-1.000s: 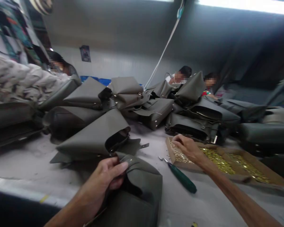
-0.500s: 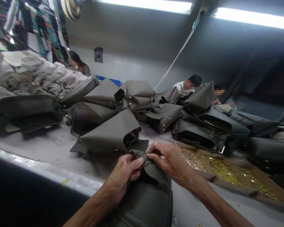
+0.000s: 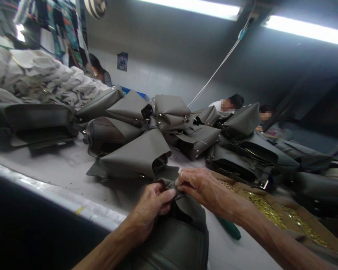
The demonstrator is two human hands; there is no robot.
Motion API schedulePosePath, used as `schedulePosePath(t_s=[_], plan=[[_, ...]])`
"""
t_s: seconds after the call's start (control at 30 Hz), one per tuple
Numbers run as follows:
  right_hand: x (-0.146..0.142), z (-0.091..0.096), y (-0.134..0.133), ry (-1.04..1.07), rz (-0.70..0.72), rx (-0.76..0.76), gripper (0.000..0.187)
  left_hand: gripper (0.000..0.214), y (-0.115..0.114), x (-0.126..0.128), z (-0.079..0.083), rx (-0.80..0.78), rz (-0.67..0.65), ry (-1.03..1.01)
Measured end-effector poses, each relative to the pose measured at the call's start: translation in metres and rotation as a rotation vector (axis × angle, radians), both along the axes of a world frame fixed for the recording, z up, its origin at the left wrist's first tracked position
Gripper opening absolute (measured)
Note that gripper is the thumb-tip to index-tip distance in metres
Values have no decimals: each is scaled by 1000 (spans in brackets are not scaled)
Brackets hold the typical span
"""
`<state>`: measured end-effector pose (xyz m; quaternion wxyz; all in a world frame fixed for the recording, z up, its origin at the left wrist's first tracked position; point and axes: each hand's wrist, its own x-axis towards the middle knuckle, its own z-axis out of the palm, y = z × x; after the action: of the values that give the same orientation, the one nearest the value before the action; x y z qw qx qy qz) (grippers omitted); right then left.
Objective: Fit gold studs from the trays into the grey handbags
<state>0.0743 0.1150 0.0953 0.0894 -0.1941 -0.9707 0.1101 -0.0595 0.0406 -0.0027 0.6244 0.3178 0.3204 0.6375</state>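
A dark olive-grey leather bag [image 3: 174, 240] lies in front of me, its near end cut off by the bottom of the view. My left hand [image 3: 154, 204] is closed on a narrow strap [image 3: 171, 185] at the bag's far end, thumb on top. From the right, my right hand [image 3: 195, 183] pinches the same strap with thumb and fingertips, close to the left thumb. Any small fitting between those fingertips is hidden. Under my right forearm a dark green handle-like object [image 3: 231, 228] rests on the table, partly covered.
Several similar bags [image 3: 138, 153] are heaped across the table [image 3: 64, 176]. Cardboard trays [image 3: 301, 213] of small gold-coloured metal pieces stand at the right, partly behind my forearm. Pale material [image 3: 45, 75] is piled at the left. A few people [image 3: 98, 71] sit beyond the heap.
My right hand has turned and its forearm lies further right, across the trays. The green object now shows. A gold glint at the right fingertips is no longer visible. The view has shifted slightly.
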Motion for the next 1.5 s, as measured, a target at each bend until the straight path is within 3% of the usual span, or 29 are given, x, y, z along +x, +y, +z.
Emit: schedulePosePath(t_s=[0.23, 0.37, 0.6, 0.77, 1.0, 1.33, 1.5], plan=[[0, -1, 15, 17, 23, -124, 9, 34, -1, -2, 3, 14, -21, 4], [2, -5, 22, 107, 99, -281, 3, 34, -3, -2, 6, -1, 2, -16], [0, -26, 20, 277, -95, -584, 19, 34, -3, -1, 6, 12, 16, 30], [-2, -38, 15, 419, -61, -563, 11, 32, -2, -3, 5, 24, 5, 39], [-6, -50, 11, 517, -257, -485, 28, 28, -4, -1, 6, 11, 14, 63], [8, -42, 15, 526, 21, -608, 12, 28, -4, -2, 7, 16, -1, 53], [-1, -44, 15, 489, -122, -578, 17, 30, -2, -3, 5, 14, 20, 74]])
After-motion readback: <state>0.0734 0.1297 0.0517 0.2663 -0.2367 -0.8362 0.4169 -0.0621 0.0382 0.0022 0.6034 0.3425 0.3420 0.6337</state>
